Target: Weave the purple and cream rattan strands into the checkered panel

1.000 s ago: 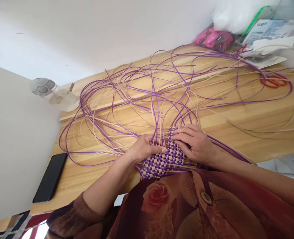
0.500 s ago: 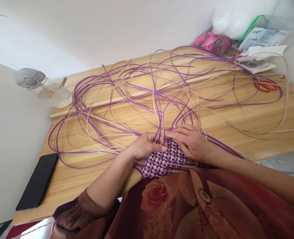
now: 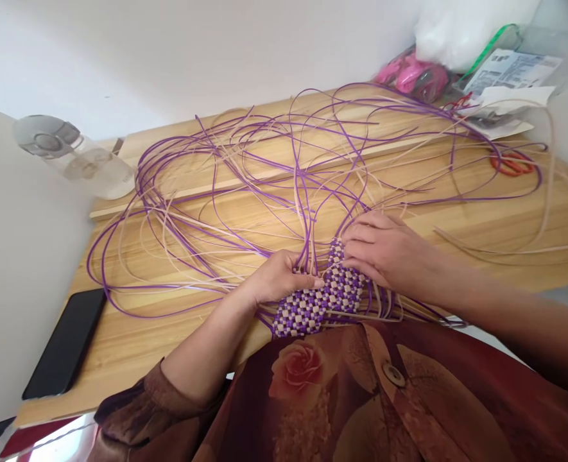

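A small woven piece (image 3: 299,312) in purple and beige checks lies close to my body, with long strands running out of it. My left hand (image 3: 281,279) grips its upper left edge, thumb flat on top and fingers behind. Upright purple and beige strands (image 3: 307,234) rise beside that thumb. At the upper right part of the weave is my right hand (image 3: 382,247), its fingers curled together among the strands there. The fingertips partly hide what they pinch. More loose strands loop out beneath the right wrist.
Long purple and beige strands (image 3: 144,167) sprawl across the wooden table (image 3: 168,346). On the left are a black phone (image 3: 65,343) and a clear bottle with a grey lid (image 3: 79,160). Orange-handled scissors (image 3: 512,164), papers (image 3: 515,74) and a pink bagged item (image 3: 416,76) lie right.
My right hand has moved up and right, from beside my left thumb to the weave's upper right edge, uncovering more of the checks. My left hand keeps its grip. The view has shifted slightly.
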`<state>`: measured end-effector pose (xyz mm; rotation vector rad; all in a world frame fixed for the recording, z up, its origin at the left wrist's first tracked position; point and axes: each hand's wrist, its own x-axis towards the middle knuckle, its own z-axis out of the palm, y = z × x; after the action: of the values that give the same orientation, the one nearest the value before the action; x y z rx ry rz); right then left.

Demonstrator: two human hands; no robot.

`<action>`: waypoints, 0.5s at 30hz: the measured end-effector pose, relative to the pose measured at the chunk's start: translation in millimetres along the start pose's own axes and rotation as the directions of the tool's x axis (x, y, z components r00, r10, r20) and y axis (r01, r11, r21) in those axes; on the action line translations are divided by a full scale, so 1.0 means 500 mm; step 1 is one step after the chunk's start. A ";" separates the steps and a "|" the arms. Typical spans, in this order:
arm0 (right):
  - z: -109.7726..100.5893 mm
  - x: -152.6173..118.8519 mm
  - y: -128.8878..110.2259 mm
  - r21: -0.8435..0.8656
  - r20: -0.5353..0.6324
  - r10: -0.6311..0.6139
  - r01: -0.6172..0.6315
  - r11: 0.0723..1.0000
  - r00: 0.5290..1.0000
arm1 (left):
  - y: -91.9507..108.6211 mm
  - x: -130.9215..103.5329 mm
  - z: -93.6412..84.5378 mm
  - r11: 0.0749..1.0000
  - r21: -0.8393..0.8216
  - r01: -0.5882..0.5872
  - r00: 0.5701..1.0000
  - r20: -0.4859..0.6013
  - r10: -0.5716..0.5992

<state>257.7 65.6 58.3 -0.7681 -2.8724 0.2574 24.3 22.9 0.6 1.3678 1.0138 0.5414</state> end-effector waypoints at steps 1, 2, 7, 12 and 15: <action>-0.021 -0.001 -0.004 0.152 0.121 0.008 -0.026 0.988 0.993 | 0.002 -0.001 -0.001 1.000 0.006 0.005 1.000 0.010 -0.005; -0.038 -0.001 -0.007 0.325 0.243 0.000 -0.081 0.942 0.970 | 0.004 -0.002 -0.002 1.000 0.010 0.009 1.000 0.023 -0.009; -0.029 0.017 0.001 0.615 0.197 0.238 -0.309 0.726 0.951 | 0.013 -0.013 -0.008 1.000 -0.010 0.008 0.992 0.122 -0.006; 0.040 0.014 0.035 0.052 -0.200 0.184 -0.177 0.983 0.962 | 0.018 -0.020 -0.014 0.997 0.073 -0.027 0.987 0.161 0.015; 0.045 0.000 0.025 -0.030 -0.116 0.169 -0.174 0.984 0.979 | 0.024 -0.025 -0.014 0.986 0.152 -0.062 0.990 0.136 0.042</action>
<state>259.3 73.5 34.0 -1.0064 -2.7156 0.1715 15.2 18.5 16.1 1.5516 0.9292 0.4105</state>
